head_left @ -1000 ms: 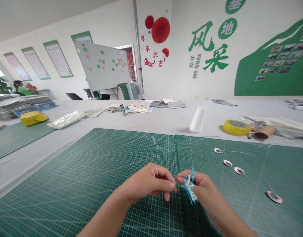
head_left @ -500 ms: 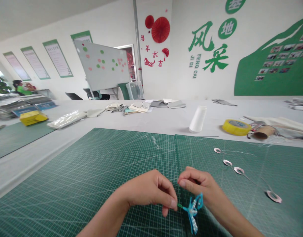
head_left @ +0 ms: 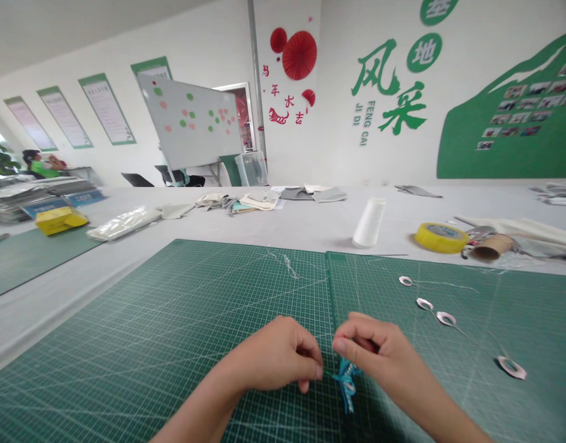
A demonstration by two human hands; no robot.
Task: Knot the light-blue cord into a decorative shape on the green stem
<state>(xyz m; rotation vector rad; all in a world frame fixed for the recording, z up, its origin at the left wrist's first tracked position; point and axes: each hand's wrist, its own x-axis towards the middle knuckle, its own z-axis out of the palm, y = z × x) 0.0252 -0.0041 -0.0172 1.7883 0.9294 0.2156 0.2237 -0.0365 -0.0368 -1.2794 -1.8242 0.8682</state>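
Observation:
My left hand [head_left: 287, 355] is closed in a pinch on the thin green stem of a blue beaded flower [head_left: 347, 384]. The flower's blue petals carry rows of pale beads and hang over the dark seam, to the right of my fingertips. Close above it is my right hand [head_left: 373, 347], thumb and forefinger pressed together and partly covering the upper petals. Whatever is in that pinch is too small to make out. Under both hands lies a green cutting mat [head_left: 209, 289]. Pink-white rings [head_left: 446, 318] with thin tails rest to the right.
Loose white thread [head_left: 290, 266] lies on the mat. Beyond it stand a white thread cone [head_left: 370, 223], a yellow tape roll [head_left: 441, 237] and a cardboard tube [head_left: 493, 246]. A yellow packet [head_left: 61, 219] and a plastic-wrapped bundle [head_left: 125, 223] are at left. A person [head_left: 38, 165] sits far back left.
My left hand has shifted slightly left with the flower, which has turned and now sits partly behind my right hand. My right hand has barely moved.

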